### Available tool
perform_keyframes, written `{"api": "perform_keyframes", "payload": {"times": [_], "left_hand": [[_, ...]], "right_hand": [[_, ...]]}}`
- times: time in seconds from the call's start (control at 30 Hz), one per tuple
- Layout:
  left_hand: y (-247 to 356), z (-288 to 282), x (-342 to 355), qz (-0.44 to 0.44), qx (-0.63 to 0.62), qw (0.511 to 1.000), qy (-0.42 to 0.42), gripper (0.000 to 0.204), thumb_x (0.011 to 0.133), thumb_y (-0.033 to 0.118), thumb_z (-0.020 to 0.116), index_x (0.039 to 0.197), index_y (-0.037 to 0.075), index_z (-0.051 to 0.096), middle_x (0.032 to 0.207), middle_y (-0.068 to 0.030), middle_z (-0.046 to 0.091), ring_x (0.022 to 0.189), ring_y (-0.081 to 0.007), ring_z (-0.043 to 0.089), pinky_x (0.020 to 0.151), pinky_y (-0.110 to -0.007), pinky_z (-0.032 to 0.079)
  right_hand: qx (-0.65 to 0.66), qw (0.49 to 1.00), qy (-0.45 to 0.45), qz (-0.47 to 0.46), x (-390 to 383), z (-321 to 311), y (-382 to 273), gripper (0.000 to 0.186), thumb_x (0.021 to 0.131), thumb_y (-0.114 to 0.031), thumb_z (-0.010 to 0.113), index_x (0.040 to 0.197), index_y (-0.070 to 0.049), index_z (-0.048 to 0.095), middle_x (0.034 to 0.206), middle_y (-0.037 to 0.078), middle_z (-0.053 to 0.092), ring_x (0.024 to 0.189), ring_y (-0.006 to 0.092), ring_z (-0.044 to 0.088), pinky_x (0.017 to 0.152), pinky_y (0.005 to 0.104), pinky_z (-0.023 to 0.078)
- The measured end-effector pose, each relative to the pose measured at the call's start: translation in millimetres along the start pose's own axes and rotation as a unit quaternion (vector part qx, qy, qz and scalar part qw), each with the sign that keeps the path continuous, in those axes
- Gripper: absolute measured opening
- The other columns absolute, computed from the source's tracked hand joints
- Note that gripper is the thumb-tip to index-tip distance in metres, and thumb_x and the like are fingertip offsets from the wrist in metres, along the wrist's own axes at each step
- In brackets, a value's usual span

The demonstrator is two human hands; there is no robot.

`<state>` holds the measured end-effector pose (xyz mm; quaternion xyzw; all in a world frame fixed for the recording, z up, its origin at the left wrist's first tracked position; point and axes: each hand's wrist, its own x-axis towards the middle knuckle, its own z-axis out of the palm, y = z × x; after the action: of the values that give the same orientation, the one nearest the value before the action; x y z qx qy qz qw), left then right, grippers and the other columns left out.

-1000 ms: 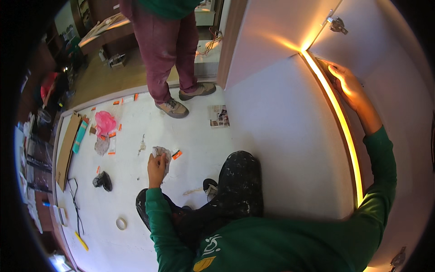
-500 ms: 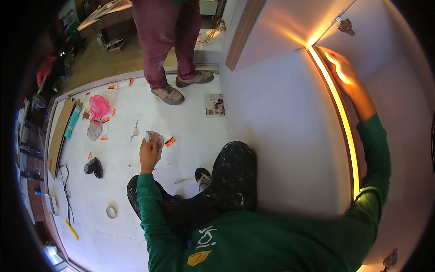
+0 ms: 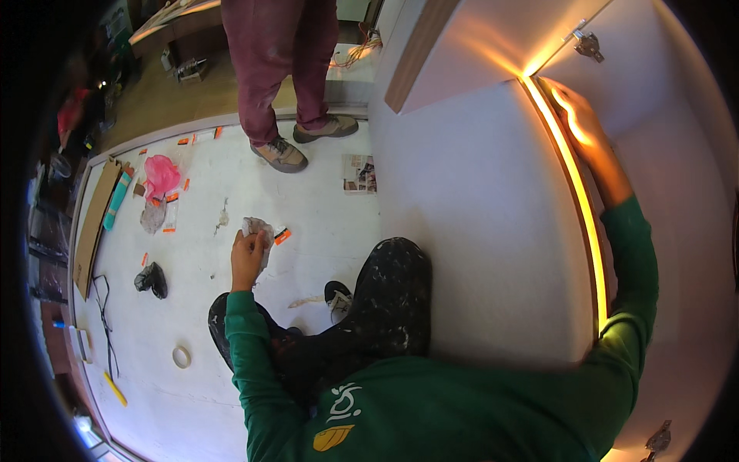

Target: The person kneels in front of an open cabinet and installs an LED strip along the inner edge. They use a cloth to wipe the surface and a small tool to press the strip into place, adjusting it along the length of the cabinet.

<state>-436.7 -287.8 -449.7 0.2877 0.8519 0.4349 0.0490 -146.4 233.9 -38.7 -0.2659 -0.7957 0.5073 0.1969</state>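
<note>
While I follow along through the head camera, the long, thin, glowing amber light strip [image 3: 580, 190] sits just to the left of the right hand [image 3: 579, 127], and that's the relation that counts: its long axis runs from the upper corner, close by those fingers, down toward the body, as far as the green fabric sleeve [image 3: 635, 254]. The right hand is clearly the nearer one, up at the strip's far end; its fingertips are hidden from me, so I can't tell whether they grip something or merely press. Over on the left, well apart from the strip, the left hand [image 3: 246, 262] has its fingers closed on a crumpled, whitish-grey thin sheet [image 3: 264, 235], with a small orange packet [image 3: 282, 236] just to its right. Above the right hand, I see a silvery metal hinge [image 3: 589, 46].
</note>
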Motion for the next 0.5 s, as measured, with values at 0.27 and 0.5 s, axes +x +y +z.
{"api": "perform_keyframes", "payload": {"times": [0.27, 0.5], "left_hand": [[-11.2, -1.3, -2.8, -0.009, 0.014, 1.0, 0.009, 0.037, 0.1, 0.035, 0.064, 0.082, 0.005, 0.076, 0.088, -0.0194, 0.063, 0.08, -0.0376, 0.063, 0.069, -0.047, 0.049], [-13.0, 13.0, 1.7, -0.04, 0.05, 0.998, 0.0, 0.036, 0.101, 0.036, 0.062, 0.085, 0.006, 0.075, 0.086, -0.0216, 0.065, 0.085, -0.0401, 0.063, 0.076, -0.051, 0.052]], "right_hand": [[-0.024, 1.0, -0.017, -0.001, -53.8, -22.1, -2.2, 0.049, 0.109, -0.029, 0.053, 0.146, 0.002, 0.054, 0.145, 0.009, 0.06, 0.13, 0.0181, 0.058, 0.11, 0.0335, 0.046], [-0.136, 0.98, -0.074, -0.124, 78.7, -94.7, 75.1, 0.05, 0.108, -0.029, 0.054, 0.148, 0.001, 0.053, 0.144, 0.015, 0.061, 0.13, 0.0246, 0.058, 0.113, 0.0361, 0.043]]}}
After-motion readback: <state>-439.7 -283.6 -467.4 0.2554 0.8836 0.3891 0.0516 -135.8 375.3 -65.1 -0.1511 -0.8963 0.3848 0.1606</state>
